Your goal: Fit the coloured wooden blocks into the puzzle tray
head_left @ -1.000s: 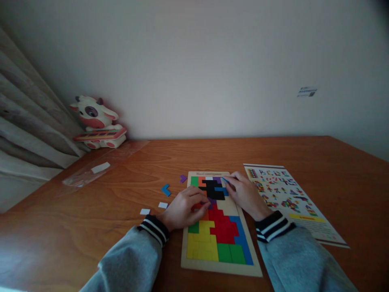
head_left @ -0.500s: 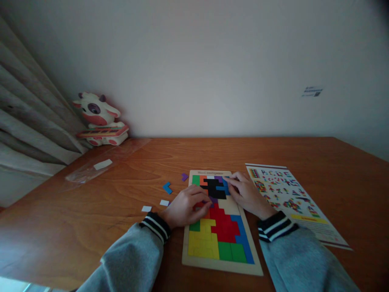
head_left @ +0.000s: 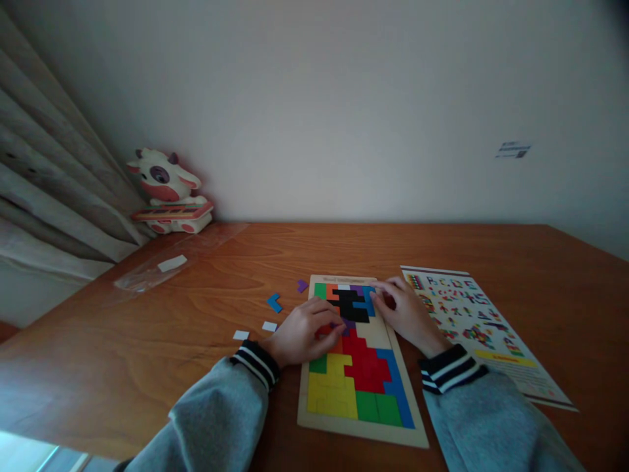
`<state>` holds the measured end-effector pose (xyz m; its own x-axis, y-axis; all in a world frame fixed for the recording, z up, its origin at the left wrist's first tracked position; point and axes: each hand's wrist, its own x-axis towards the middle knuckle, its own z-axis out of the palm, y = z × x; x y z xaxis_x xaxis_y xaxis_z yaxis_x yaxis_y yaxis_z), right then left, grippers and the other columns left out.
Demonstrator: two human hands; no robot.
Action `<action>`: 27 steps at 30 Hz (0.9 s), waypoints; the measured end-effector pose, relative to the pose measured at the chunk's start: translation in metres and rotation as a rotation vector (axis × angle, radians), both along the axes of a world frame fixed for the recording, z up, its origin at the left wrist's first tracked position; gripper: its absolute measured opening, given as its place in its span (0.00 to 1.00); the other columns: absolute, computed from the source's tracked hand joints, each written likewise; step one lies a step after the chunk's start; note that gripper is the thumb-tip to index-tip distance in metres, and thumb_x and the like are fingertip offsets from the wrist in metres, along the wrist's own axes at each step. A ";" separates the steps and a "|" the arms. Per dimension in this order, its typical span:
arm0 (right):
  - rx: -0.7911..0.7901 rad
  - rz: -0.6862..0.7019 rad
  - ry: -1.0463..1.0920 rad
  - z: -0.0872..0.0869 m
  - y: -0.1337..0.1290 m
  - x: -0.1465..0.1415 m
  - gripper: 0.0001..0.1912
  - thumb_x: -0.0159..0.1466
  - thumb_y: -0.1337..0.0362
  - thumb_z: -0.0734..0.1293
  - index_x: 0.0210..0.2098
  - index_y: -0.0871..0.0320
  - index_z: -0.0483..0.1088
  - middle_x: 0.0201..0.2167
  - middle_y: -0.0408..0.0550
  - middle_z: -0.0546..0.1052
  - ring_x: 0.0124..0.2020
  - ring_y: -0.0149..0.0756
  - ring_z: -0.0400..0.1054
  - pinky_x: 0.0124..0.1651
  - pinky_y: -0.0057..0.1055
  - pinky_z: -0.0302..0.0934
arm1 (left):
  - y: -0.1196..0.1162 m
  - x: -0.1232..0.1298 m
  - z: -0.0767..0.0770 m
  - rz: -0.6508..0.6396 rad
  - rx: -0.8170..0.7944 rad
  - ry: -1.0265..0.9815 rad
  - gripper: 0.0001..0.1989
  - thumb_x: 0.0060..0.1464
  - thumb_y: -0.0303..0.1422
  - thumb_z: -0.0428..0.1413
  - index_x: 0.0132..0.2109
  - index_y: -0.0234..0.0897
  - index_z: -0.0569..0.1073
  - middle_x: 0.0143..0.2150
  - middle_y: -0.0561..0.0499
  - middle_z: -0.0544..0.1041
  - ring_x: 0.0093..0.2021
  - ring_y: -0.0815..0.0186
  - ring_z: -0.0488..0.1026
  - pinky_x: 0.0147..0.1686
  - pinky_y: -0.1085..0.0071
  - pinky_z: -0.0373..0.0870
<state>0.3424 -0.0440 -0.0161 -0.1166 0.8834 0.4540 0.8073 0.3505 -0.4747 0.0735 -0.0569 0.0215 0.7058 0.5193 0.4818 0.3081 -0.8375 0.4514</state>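
A wooden puzzle board [head_left: 366, 434] lies on the table, filled with colored block pieces, among them a red patch [head_left: 366, 368], yellow ones [head_left: 331, 390] and black ones [head_left: 351, 307]. Over the board's left side rests my left hand [head_left: 310, 333], its thumb and fingers curled near a purple piece [head_left: 348, 326]; anything between the fingertips is hidden. My right hand [head_left: 400, 311] is at the upper right edge, thumb and forefinger apart beside a blue piece [head_left: 368, 301]. Left of the board are a blue L-shaped piece [head_left: 275, 303], a purple piece [head_left: 302, 286] and white pieces [head_left: 240, 335].
A printed pattern sheet [head_left: 491, 328] lies right of the board, partly under the right sleeve. Clear plastic wrap [head_left: 142, 278] lies at the left, near a cow-shaped toy keyboard [head_left: 171, 196] by the wall and curtain [head_left: 59, 177].
The view has shifted slightly, so the things sit a little further right. My right thumb and forefinger have drawn back slightly from the blue piece. My left hand keeps its pose.
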 end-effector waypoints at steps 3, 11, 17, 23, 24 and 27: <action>-0.007 0.005 -0.009 -0.002 0.000 0.000 0.17 0.69 0.54 0.62 0.50 0.55 0.74 0.39 0.50 0.72 0.40 0.42 0.70 0.45 0.39 0.66 | 0.000 0.000 0.001 -0.007 -0.005 -0.004 0.08 0.64 0.30 0.52 0.41 0.35 0.76 0.41 0.45 0.79 0.42 0.63 0.74 0.43 0.67 0.72; -0.011 -0.022 0.000 -0.008 0.003 0.000 0.16 0.67 0.53 0.63 0.48 0.55 0.74 0.39 0.51 0.73 0.40 0.43 0.71 0.43 0.41 0.67 | -0.002 -0.001 0.002 -0.004 0.005 0.012 0.09 0.64 0.31 0.52 0.42 0.35 0.76 0.40 0.45 0.78 0.42 0.63 0.74 0.44 0.67 0.73; 0.005 -0.033 0.059 -0.009 0.004 0.001 0.16 0.69 0.54 0.62 0.46 0.56 0.74 0.39 0.52 0.73 0.39 0.42 0.71 0.45 0.41 0.67 | 0.018 -0.022 0.003 0.181 0.136 0.061 0.09 0.64 0.31 0.52 0.46 0.36 0.76 0.43 0.45 0.79 0.45 0.61 0.74 0.48 0.63 0.72; 0.022 -0.028 0.087 -0.007 0.002 0.000 0.15 0.69 0.54 0.61 0.44 0.56 0.73 0.40 0.52 0.73 0.40 0.42 0.71 0.46 0.42 0.67 | 0.043 -0.068 0.002 0.229 0.121 0.197 0.13 0.64 0.32 0.53 0.53 0.37 0.75 0.52 0.45 0.79 0.52 0.60 0.74 0.56 0.60 0.69; 0.026 -0.028 0.083 -0.007 0.002 0.000 0.14 0.69 0.54 0.61 0.44 0.56 0.73 0.40 0.53 0.74 0.41 0.43 0.71 0.46 0.42 0.67 | 0.045 -0.073 0.002 0.207 0.108 0.219 0.14 0.64 0.33 0.54 0.54 0.37 0.74 0.54 0.44 0.78 0.54 0.59 0.74 0.57 0.59 0.69; 0.033 -0.029 0.066 -0.008 0.003 0.000 0.14 0.69 0.56 0.61 0.44 0.56 0.73 0.40 0.53 0.74 0.42 0.43 0.71 0.48 0.44 0.67 | 0.044 -0.078 0.005 0.193 0.072 0.246 0.17 0.64 0.35 0.54 0.58 0.37 0.72 0.58 0.43 0.76 0.58 0.58 0.72 0.60 0.57 0.66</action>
